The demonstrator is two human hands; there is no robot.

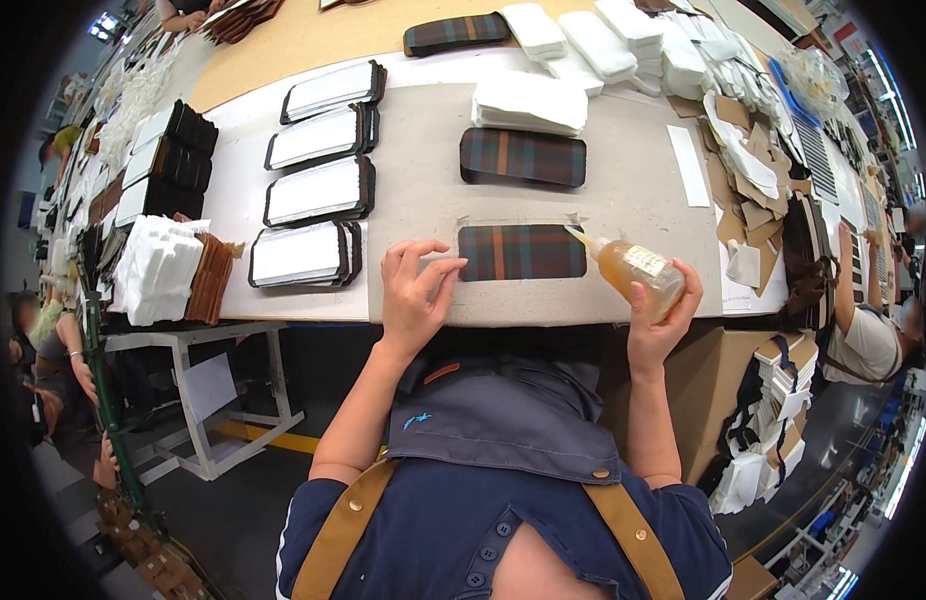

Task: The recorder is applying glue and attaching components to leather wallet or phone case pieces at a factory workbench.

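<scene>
A flat plaid fabric piece (523,252) with rounded corners lies in front of me on the grey board (413,190). My right hand (661,325) is wrapped round a squeeze bottle (623,270) of amber liquid, tilted to the left. The bottle's narrow nozzle points at the upper right corner of the plaid piece; whether it touches the cloth I cannot tell. At the piece's left edge is my left hand (415,290), with its fingers bent and apart and nothing held. Just beyond lies a stack of plaid pieces (523,158), with white pads (530,103) behind it.
Several white, dark-edged stacks (308,255) line the left of the board. Farther left stand white pads (161,265) and brown pieces (215,275). Cardboard scraps (758,165) lie at the right. A carton (698,400) stands below the table. Other people work nearby.
</scene>
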